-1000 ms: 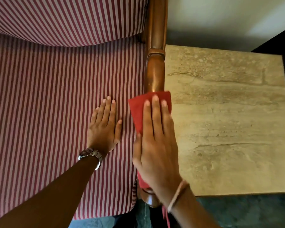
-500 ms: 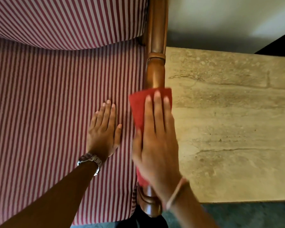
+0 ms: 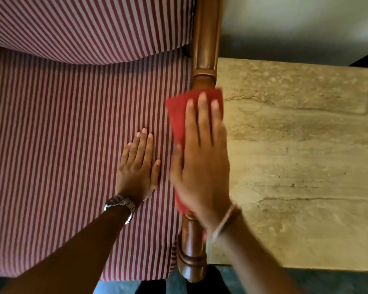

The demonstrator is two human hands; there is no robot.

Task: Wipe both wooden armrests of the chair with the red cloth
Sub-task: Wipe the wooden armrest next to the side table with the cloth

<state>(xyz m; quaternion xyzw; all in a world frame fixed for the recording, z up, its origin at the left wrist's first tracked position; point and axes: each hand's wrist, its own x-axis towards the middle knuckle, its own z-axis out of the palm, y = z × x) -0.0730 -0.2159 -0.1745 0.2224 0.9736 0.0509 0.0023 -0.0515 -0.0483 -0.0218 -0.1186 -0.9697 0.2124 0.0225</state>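
Note:
The chair's right wooden armrest runs from the top of the view down to its rounded front end near the bottom. The red cloth lies over the armrest's middle, and my right hand presses flat on it, fingers straight and pointing away from me. My left hand rests flat on the red-and-white striped seat cushion just left of the armrest, holding nothing. A watch sits on that wrist. The other armrest is out of view.
A beige stone-patterned table top sits right against the armrest on the right. The striped backrest cushion fills the top left. A pale wall is behind, dark floor below.
My right hand has slid the red cloth further along the armrest, away from me, uncovering more of the armrest's front end. The left hand has stayed flat on the seat.

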